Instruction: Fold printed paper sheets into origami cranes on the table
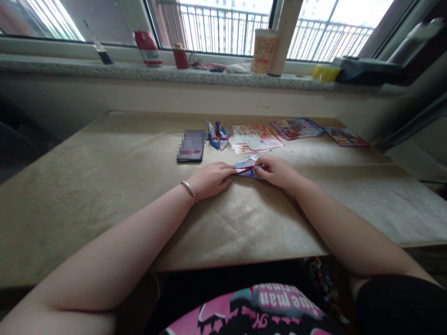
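A small folded piece of printed paper point(246, 166), red, white and blue, lies on the brown paper-covered table point(104, 177). My left hand point(209, 179), with a thin bracelet at the wrist, rests palm down with its fingertips pressing the paper's left edge. My right hand point(275, 171) pinches the paper's right side against the table, fingers curled over it. Both hands nearly meet over the paper. Most of the paper is hidden beneath my fingers.
Beyond my hands lie a dark phone point(190, 145), a folded paper figure point(217, 135), and colourful flyers point(256, 137), point(296, 128), point(345, 136). The windowsill point(139, 72) holds a red can point(147, 47), a small red container point(180, 56) and a patterned cup point(264, 50).
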The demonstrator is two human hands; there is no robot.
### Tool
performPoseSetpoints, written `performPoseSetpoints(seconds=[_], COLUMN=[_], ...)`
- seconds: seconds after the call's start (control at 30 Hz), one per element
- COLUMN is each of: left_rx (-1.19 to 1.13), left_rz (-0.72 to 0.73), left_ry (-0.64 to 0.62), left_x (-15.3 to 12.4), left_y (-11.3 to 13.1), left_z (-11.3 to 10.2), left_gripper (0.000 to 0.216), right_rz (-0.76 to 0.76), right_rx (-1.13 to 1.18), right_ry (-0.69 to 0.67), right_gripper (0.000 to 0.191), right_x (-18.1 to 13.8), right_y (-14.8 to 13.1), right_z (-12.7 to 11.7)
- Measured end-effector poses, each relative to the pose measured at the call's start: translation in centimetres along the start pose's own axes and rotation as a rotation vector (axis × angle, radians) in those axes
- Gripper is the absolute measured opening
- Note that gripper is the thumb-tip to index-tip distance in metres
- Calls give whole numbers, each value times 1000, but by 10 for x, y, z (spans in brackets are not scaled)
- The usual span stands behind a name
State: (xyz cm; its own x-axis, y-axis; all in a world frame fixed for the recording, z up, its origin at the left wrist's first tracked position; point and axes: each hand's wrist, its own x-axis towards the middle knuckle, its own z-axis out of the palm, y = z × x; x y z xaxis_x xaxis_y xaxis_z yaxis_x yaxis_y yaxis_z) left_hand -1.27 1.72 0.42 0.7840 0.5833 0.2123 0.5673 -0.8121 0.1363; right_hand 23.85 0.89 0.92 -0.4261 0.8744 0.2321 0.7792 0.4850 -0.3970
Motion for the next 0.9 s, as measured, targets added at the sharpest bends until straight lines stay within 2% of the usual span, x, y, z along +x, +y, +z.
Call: performPoseSetpoints(seconds=[0.2, 0.4, 0.5, 0.7, 0.9], left_rx=[-28, -70, -88, -84, -3], left_rz=[-66, -28, 42, 132, 162], left_ry=[-32, -21, -11, 39, 53], left_x=[-1, -1, 0, 1, 0], left_y=[4, 3, 1, 0, 2], left_z=[-3, 1, 5, 9, 9], left_gripper=[48, 45, 45, 41, 37], right_rz=[218, 224, 199, 226, 253], right_rx=[62, -57, -103, -192, -298], right_ry=[17, 50, -1, -198, -226], right_gripper=[23, 17, 14, 15, 19], right_x=[9, 9, 9, 7, 5], right_y=[2, 3, 8, 17, 17], right_z=[9, 10, 8, -3, -11])
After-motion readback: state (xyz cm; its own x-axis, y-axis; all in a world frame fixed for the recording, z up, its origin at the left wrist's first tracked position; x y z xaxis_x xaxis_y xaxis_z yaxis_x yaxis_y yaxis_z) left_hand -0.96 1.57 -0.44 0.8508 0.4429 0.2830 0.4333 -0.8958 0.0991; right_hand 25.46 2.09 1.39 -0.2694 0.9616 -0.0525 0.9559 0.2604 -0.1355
